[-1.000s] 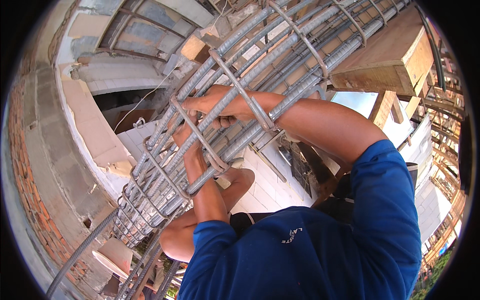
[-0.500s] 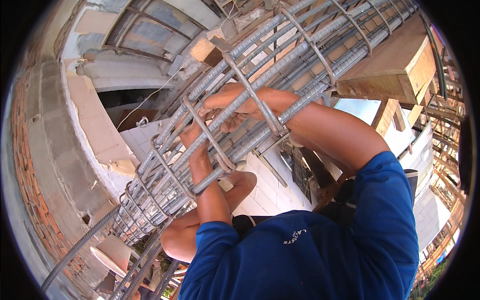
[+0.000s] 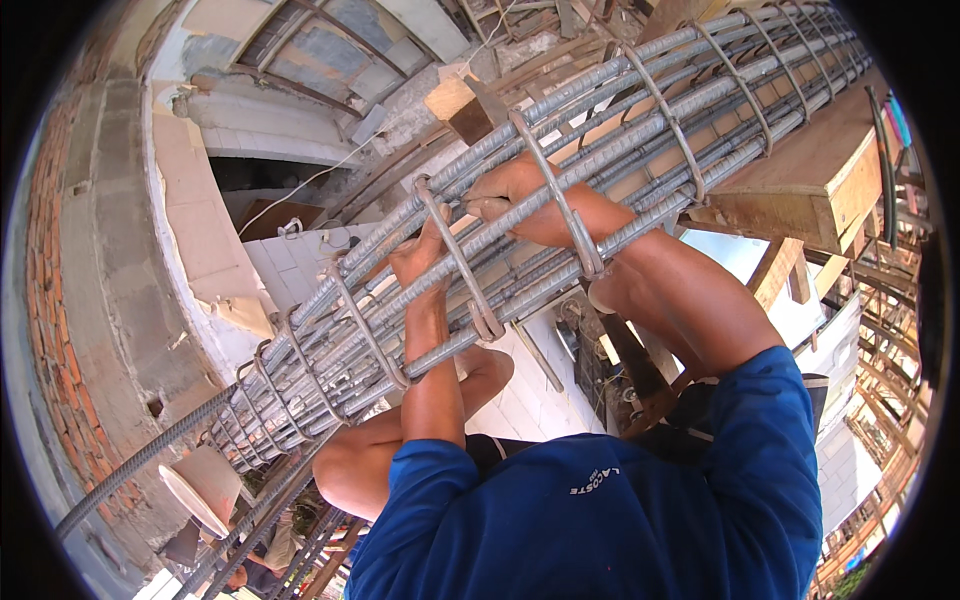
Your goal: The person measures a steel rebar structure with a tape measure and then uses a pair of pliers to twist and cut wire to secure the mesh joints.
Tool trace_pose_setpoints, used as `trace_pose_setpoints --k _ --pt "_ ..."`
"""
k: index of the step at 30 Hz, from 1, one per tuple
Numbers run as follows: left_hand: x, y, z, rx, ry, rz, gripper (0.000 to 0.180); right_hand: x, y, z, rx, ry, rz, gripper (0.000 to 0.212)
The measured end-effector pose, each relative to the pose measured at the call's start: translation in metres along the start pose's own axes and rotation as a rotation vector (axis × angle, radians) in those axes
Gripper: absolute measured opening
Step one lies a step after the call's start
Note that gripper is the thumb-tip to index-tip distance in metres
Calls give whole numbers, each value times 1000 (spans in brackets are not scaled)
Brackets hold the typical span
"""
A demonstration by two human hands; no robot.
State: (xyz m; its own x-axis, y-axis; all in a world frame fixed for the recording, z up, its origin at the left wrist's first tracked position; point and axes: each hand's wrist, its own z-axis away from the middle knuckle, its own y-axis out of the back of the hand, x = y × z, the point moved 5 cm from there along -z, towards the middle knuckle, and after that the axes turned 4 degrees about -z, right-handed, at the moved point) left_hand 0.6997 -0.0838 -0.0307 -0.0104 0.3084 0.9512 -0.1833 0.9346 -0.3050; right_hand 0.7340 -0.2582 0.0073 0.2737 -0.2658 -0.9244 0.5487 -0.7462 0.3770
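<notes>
A long cage of ribbed steel bars (image 3: 640, 170) runs diagonally across my front, ringed by bent steel stirrups (image 3: 463, 258). Both my arms reach up through it from below. My left hand (image 3: 415, 262) is inside the cage, its fingers bent up at the upper bar beside a stirrup. Close to its right, my right hand (image 3: 525, 200) is curled, with its fingertips at the same bar. Bars cross in front of both hands. Whatever lies between the fingers is too small or hidden to name.
A wooden box beam (image 3: 800, 180) lies under the cage's right end. At upper left a timber block (image 3: 455, 105) juts out near the bars. A brick and concrete wall (image 3: 110, 250) stands left, with a pale cone-shaped thing (image 3: 203, 488) below. Wooden scaffolding (image 3: 890, 330) fills the right.
The view has shifted, showing more of the cage's right end. My right hand has drawn back slightly from the left hand, and its fingers are more curled. Both stay by the upper bar.
</notes>
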Motion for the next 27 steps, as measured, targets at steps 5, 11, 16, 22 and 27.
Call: trace_pose_setpoints --k 5,11,16,22,27 --pt "-9 10 1 -11 95 48 40 10 -32 13 -50 -489 -966 30" --pt "-4 4 1 12 98 53 40 20 -36 16 -135 -598 -1400 40" --pt "-9 10 2 44 87 9 45 20 -24 15 27 -474 -1231 43" --pt "-2 12 0 90 35 -101 27 7 -14 8 276 -476 -722 22" --pt "-2 8 1 43 64 -82 34 13 -17 6 298 -333 -526 24"
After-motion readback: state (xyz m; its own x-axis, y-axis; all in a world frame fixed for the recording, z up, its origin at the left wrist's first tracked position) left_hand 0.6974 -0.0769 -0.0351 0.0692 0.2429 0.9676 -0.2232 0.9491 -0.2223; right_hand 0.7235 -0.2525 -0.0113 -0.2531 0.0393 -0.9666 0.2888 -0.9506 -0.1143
